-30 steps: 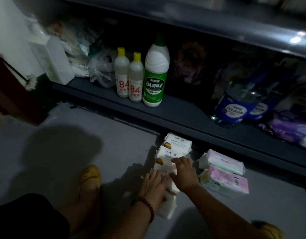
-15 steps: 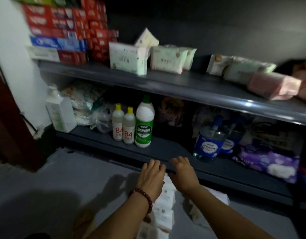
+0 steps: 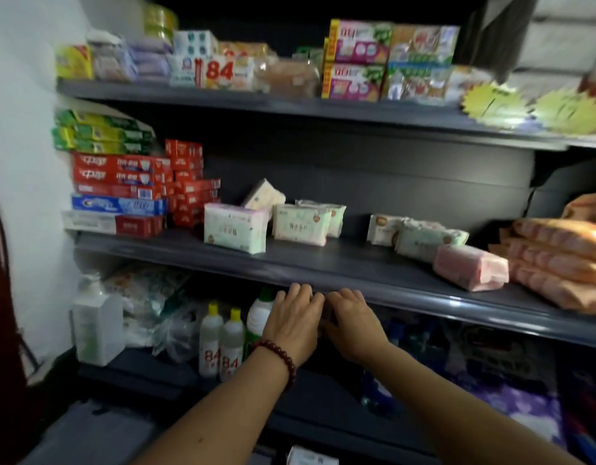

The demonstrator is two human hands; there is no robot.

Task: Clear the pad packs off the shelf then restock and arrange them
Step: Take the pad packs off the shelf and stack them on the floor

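Observation:
Several pad packs lie on the middle shelf (image 3: 323, 263): a white-green pack (image 3: 234, 228) at the front left, a tilted pack (image 3: 264, 196) behind it, another white pack (image 3: 301, 224), two pale packs (image 3: 424, 239) further right, and a pink pack (image 3: 469, 268) near the front edge. One white pack (image 3: 310, 458) shows on the floor at the bottom edge. My left hand (image 3: 295, 325), with a bead bracelet, and my right hand (image 3: 352, 325) are side by side just below the middle shelf's front edge. Both hold nothing.
Toothpaste boxes (image 3: 119, 189) are stacked at the shelf's left end, orange packs (image 3: 558, 256) at its right. The lower shelf holds 84 bottles (image 3: 219, 344) and a white pump bottle (image 3: 95, 327). The top shelf (image 3: 290, 105) carries boxes and yellow price tags (image 3: 498, 104).
The view has lifted from the floor to the shelves. Both hands left the packs stacked on the floor and rose to the middle shelf's front edge.

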